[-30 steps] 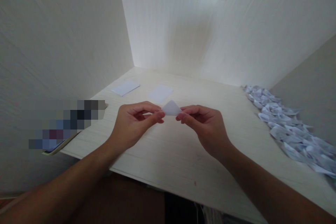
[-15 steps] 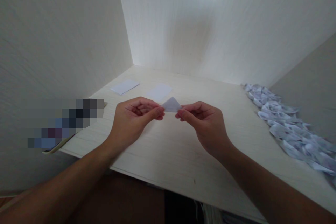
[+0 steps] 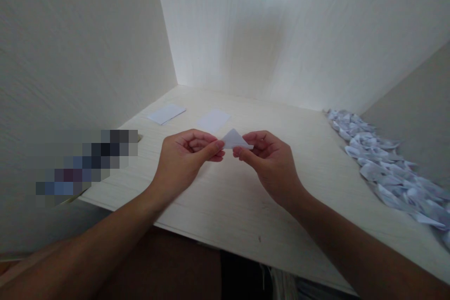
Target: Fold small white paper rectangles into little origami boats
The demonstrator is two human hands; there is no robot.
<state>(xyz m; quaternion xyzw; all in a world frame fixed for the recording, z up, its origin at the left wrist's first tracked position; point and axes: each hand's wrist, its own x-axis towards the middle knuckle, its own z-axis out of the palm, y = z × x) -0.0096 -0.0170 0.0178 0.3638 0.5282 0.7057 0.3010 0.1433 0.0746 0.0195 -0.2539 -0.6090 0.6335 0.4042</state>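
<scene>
A small piece of white paper (image 3: 234,139), folded to a triangle with its point up, is held above the table between my two hands. My left hand (image 3: 190,152) pinches its left corner between thumb and fingers. On the other side, my right hand (image 3: 269,159) is closed at the right corner, thumb in front and fingers behind; that corner shows over the thumb. Beyond my hands, a flat white sheet (image 3: 214,119) lies on the table, with a white paper stack (image 3: 166,114) to its left.
A long heap of folded white paper pieces (image 3: 383,164) runs along the table's right side. Pale panels (image 3: 225,23) wall in the pale wooden table (image 3: 225,201) at the back and sides. A blurred-out object (image 3: 91,161) sits at the left edge.
My left hand has moved slightly right with the folded paper. My right hand's grip has shifted inward along it, so more of its right corner shows.
</scene>
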